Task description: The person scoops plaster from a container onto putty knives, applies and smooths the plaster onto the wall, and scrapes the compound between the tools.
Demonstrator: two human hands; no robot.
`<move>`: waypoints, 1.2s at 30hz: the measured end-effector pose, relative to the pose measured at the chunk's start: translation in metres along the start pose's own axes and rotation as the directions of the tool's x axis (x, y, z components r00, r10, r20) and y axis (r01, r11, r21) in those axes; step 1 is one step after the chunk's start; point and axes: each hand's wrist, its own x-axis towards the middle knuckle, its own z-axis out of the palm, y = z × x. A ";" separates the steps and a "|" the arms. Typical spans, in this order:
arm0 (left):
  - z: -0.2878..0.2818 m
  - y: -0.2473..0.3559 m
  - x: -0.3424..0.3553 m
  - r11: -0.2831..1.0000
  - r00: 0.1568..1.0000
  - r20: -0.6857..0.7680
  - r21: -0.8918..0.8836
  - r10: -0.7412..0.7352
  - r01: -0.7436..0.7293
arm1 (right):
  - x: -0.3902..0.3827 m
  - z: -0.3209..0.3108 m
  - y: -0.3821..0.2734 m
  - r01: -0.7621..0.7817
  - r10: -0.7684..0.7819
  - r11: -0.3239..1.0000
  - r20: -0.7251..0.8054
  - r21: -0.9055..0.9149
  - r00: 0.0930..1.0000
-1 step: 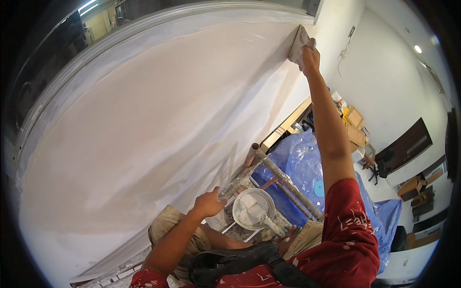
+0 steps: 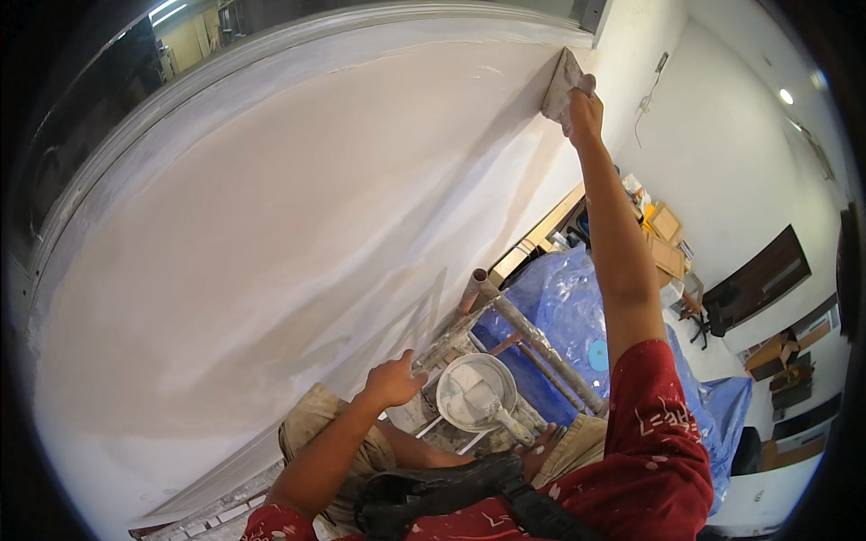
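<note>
Up at the wall's right end, my right hand [image 2: 585, 115] grips a flat, plaster-smeared trowel [image 2: 560, 79] whose blade lies against the pale wall surface [image 2: 271, 207]. My left hand [image 2: 391, 381] is low by the wall with fingers curled, beside a grimy metal scaffold frame [image 2: 532, 329]; what it holds, if anything, I cannot make out. Below, between my bent legs, a white bucket [image 2: 460, 397] of white compound has a putty-coated tool [image 2: 507, 419] standing in it, handle toward my right.
A crumpled blue plastic sheet [image 2: 550, 298] covers things beyond the scaffold. Cardboard boxes [image 2: 666, 252], a black chair [image 2: 708, 320] and a dark door [image 2: 758, 270] are to the right. A framed glass panel [image 2: 99, 99] runs above the wall; a cord [image 2: 642, 108] hangs near the corner.
</note>
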 end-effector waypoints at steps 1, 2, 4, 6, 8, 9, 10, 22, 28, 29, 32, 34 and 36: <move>-0.001 -0.001 -0.002 1.000 1.000 -0.002 -0.011 -0.004 0.004 | -0.019 0.006 -0.007 0.009 -0.010 0.999 0.015 0.047 1.000; 0.001 0.000 -0.002 1.000 1.000 -0.005 0.001 -0.005 0.005 | -0.037 0.011 -0.014 -0.014 0.015 0.999 0.039 -0.036 0.999; 0.006 0.008 0.003 1.000 1.000 0.005 0.006 0.020 -0.020 | -0.073 0.020 -0.024 0.016 -0.013 0.997 0.040 -0.081 0.999; 0.011 0.008 0.004 0.995 0.997 -0.022 0.059 0.076 -0.075 | -0.130 0.043 -0.034 0.110 -0.116 0.991 0.074 0.074 0.990; 0.007 0.012 0.000 0.997 0.997 -0.018 0.039 0.069 -0.068 | -0.195 0.067 -0.059 0.182 -0.179 0.983 0.153 -0.002 0.972; 0.006 0.015 0.001 0.997 0.997 -0.017 0.039 0.069 -0.068 | -0.229 0.077 -0.069 0.340 -0.325 0.939 0.200 -0.049 0.924; 0.004 0.012 0.000 0.997 0.998 -0.023 0.040 0.059 -0.058 | -0.268 0.089 -0.087 0.347 -0.269 0.923 0.366 -0.168 0.891; 0.010 -0.015 0.007 1.000 0.997 -0.076 0.023 0.022 -0.021 | -0.268 0.044 -0.088 0.370 -0.370 0.929 0.156 0.030 0.916; 0.008 -0.010 0.001 1.000 1.000 0.000 0.011 -0.011 0.011 | -0.209 0.075 -0.050 0.902 -0.830 0.250 0.401 -0.351 0.387; 0.008 -0.004 0.001 1.000 1.000 -0.005 -0.006 -0.018 0.018 | -0.201 0.083 -0.042 0.890 -0.827 0.214 0.411 -0.402 0.384; 0.007 -0.001 0.008 1.000 0.999 0.023 -0.014 -0.024 0.024 | -0.214 0.099 0.000 0.897 -0.773 0.303 0.467 -0.321 0.428; 0.009 -0.015 0.011 1.000 1.000 0.015 -0.009 -0.027 0.027 | -0.250 0.085 0.023 0.900 -0.694 0.362 0.575 -0.242 0.433; 0.017 -0.016 0.009 1.000 1.000 0.023 0.002 -0.017 0.017 | -0.272 0.043 0.053 0.917 -0.562 0.328 0.734 -0.226 0.382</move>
